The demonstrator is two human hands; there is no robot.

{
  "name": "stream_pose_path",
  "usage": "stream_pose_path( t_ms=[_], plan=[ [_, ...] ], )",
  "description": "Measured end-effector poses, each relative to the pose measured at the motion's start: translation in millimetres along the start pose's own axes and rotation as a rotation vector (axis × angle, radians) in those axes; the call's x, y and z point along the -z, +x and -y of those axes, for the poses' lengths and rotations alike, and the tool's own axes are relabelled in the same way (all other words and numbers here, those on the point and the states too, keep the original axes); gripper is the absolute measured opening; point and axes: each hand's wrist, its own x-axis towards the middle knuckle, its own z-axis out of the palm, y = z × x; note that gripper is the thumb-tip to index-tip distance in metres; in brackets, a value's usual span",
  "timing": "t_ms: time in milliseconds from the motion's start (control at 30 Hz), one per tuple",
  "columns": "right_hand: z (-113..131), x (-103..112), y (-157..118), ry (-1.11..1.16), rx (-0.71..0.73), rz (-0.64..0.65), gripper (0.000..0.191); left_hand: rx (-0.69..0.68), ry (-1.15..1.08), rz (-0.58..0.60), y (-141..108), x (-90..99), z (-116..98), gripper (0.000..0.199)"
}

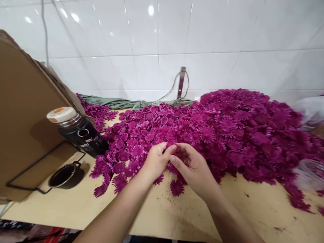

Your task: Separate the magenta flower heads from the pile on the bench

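Just in front of a large heap of magenta artificial flower heads (227, 125), my two hands meet at the fingertips. My left hand (157, 160) is closed in a pinch on a magenta flower, mostly hidden by the fingers. Curled around the same spot, my right hand (194, 165) has its thumb and fingers closed against that flower too. A single loose flower head (177, 187) lies on the tabletop right below my hands. Left of them, more flower heads (121, 182) are spread at the edge of the heap.
On the left stand a dark bottle with a white lid (83, 135), a small dark pot (66, 175) and a big cardboard piece (27, 111). Clear plastic (308, 172) lies at right. Behind the heap, green cloth (113, 102) runs along the tiled wall (215, 71).
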Motion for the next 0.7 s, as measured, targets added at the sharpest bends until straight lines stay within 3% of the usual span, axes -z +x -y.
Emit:
stream_pose_path(
  t_ms=[133, 267, 433, 533, 600, 700],
  plan=[
    [-9, 3, -2, -0.058, 0.103, -0.048, 0.019, 0.04, -0.126, 0.106, -11, -3.8, 2, 0.044],
    [-15, 6, -1, -0.035, 0.137, -0.174, 0.013, 0.074, -0.256, 0.177, -22, -6.3, 2, 0.029],
    [-13, 22, 12, -0.09, -0.009, -0.335, 0.026, 0.111, -0.233, 0.075, -24, -9.1, 7, 0.02],
    [-11, 32, 16, -0.269, 0.001, -0.403, 0.042, 0.142, -0.176, 0.066, -22, -6.3, 12, 0.013],
    [-7, 31, 14, -0.372, 0.075, -0.375, 0.048, 0.143, -0.134, 0.036, -20, -4.5, 16, 0.021],
    [-1, 19, 3, -0.351, 0.137, -0.129, 0.032, 0.123, -0.088, -0.016, -16, -3.9, 22, 0.038]
  ],
)
